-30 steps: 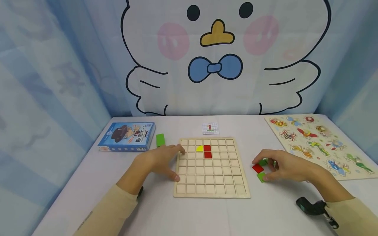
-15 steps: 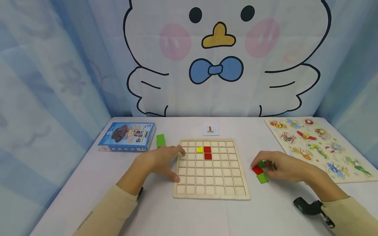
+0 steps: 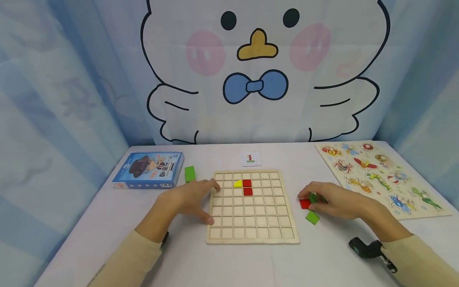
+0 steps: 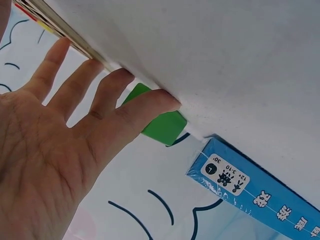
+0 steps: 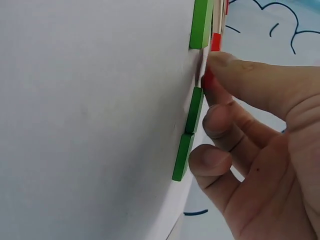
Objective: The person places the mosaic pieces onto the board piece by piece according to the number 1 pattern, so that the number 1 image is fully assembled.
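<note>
A wooden grid board (image 3: 251,236) lies mid-table, with two red tiles (image 3: 247,187) stacked in one column and a yellow piece (image 3: 238,183) beside the upper one. My left hand (image 3: 188,199) rests at the board's left edge, its fingers spread and thumb apart. To the right of the board, my right hand (image 3: 337,201) pinches a loose red tile (image 5: 207,80) between thumb and forefinger, low at the tabletop. Close around it lie a green tile (image 3: 312,217) nearer the body and two dark-lit green tiles (image 5: 195,110) below the curled fingers, partly hidden in the head view.
Behind the board is a small pattern card (image 3: 250,159). A blue game box (image 3: 148,170) stands at the back left, with a green piece (image 3: 190,173) by its right side. An insect puzzle board (image 3: 380,175) covers the back right. A patterned curtain (image 3: 256,119) hangs behind the table.
My right thumb has left the near green tile and moved in to the red one. The left hand keeps its place at the board. The head view has shifted slightly.
</note>
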